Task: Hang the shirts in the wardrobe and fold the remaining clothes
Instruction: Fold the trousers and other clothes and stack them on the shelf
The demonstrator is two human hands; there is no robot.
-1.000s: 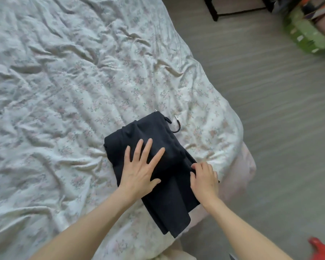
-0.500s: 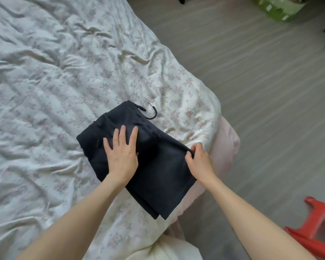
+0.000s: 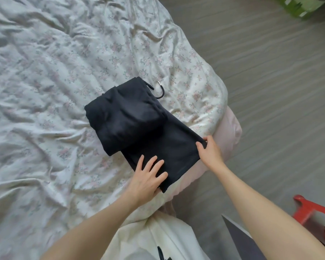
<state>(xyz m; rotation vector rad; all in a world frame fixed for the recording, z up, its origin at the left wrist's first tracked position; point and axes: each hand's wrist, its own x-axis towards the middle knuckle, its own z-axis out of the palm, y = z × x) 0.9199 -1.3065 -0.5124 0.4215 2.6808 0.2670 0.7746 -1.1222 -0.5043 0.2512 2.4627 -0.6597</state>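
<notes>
Soft, limp dark navy half-folded trousers (image 3: 139,128) on floral bed sheet (image 3: 45,91). Left hand (image 3: 146,180) flat, pressing at 6 o'clock; right hand (image 3: 207,153) pinching 3 o'clock corner. Best held by corners.

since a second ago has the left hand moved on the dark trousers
Yes. The left hand has slid from the folded upper part of the dark trousers, toward the drawstring, down to their near edge.

One head-worn camera looks steeply down from standing height at the bed (image 3: 64,91) corner, close over both forearms, with floor (image 3: 270,91) alongside.
</notes>
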